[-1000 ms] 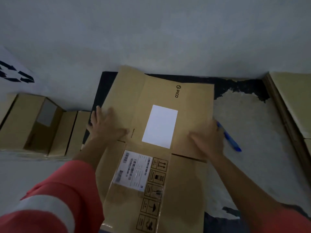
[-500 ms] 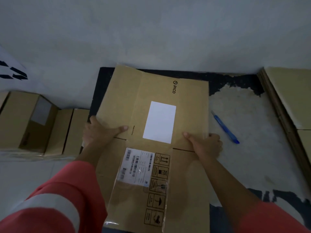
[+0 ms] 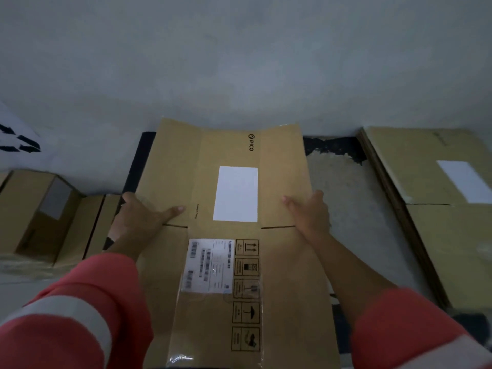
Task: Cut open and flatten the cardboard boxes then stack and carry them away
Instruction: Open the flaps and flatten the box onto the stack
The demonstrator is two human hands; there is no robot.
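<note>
A flattened brown cardboard box (image 3: 287,275) lies lengthwise away from the person, in the middle of the view, over a dark mat (image 3: 135,166) on the floor. Its far end reaches the foot of the pale wall (image 3: 239,62). Whether it rests on the mat or is raised off it cannot be told. A blank white rectangular label (image 3: 235,194) sits on its far half, with a small black "PICO" logo (image 3: 251,142) printed beyond that. On the near half are a white shipping label with barcodes (image 3: 207,265) and, beside it, a column of black handling symbols (image 3: 246,294). Short slits between the flaps cut in from both long edges, level with the hands.

The left hand (image 3: 141,217) grips the box's left edge, thumb laid flat on top and pointing inward; its fingers curl round the edge and are hidden beneath. The right hand (image 3: 310,213) grips the right edge the same way, thumb on top, fingers out of sight under the cardboard. Both arms wear coral-red sleeves with a pale band (image 3: 80,310).

To the right, a stack of flattened brown cardboard boxes (image 3: 439,235) lies on the floor, well apart from the held one. To the left stand brown cardboard boxes not yet flattened (image 3: 34,214).
</note>
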